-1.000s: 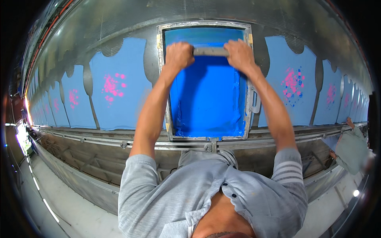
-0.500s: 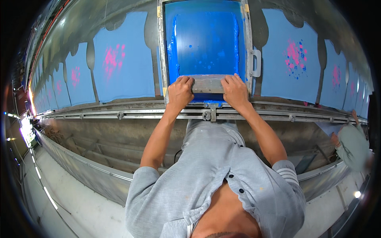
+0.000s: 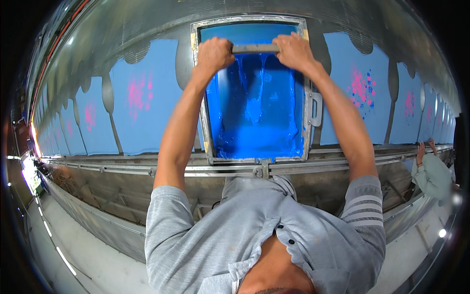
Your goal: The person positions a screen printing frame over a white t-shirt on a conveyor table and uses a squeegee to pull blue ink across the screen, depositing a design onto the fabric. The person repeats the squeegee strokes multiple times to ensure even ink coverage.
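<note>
Squeegee (image 3: 255,48) sits at the far end of the blue-inked screen frame (image 3: 307,98), left hand (image 3: 213,53) and right hand (image 3: 293,51) clenched on its ends to press evenly

Head-worn fisheye, looking down (edges bent), close over table (image 3: 147,169)

Both hands (image 3: 254,51) on inky squeegee (image 3: 255,48)

Blue ink (image 3: 254,142) coats the screen; blue shirts (image 3: 142,105) bear pink speckles.
</note>
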A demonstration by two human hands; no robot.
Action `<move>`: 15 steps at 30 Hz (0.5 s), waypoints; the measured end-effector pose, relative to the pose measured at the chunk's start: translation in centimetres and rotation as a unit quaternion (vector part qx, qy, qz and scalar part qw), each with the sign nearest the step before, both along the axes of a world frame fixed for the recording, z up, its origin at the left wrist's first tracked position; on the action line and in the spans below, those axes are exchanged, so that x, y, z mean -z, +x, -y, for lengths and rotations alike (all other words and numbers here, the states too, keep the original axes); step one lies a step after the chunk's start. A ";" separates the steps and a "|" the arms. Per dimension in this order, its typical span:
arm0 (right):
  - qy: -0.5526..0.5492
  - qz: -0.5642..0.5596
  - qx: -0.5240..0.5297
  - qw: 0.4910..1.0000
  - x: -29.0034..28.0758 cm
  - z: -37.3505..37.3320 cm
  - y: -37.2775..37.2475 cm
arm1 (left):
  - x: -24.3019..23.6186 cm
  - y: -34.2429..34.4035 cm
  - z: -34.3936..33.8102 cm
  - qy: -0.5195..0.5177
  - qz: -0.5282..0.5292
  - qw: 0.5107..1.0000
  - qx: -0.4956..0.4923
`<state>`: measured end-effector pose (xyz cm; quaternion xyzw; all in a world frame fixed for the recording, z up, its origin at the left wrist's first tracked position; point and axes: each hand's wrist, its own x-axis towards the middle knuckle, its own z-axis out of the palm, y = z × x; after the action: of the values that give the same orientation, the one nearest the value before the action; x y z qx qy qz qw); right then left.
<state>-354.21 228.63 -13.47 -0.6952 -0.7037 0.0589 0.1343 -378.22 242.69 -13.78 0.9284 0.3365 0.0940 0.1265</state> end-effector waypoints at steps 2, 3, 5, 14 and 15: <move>-0.028 0.010 0.004 1.000 0.4 -2.4 1.8 | 0.7 1.2 -1.8 -0.005 -0.022 1.000 0.004; -0.017 0.003 0.004 1.000 0.8 -2.6 1.7 | 0.5 1.7 -2.2 -0.021 -0.055 0.998 0.006; -0.019 0.006 -0.010 1.000 1.3 -0.9 1.2 | 1.0 1.0 -0.8 -0.030 -0.044 0.999 0.012; -0.022 -0.081 -0.006 0.996 -0.2 19.2 -11.5 | 0.0 -10.8 20.4 -0.085 0.002 0.996 -0.001; -0.033 -0.078 -0.004 0.996 -0.1 20.9 -12.5 | 0.1 -11.7 22.2 -0.077 0.014 0.997 -0.003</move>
<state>-366.69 207.69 -13.35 -0.6900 -0.6913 0.1363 0.1655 -389.91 220.49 -13.87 0.9134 0.3435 0.0813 0.2026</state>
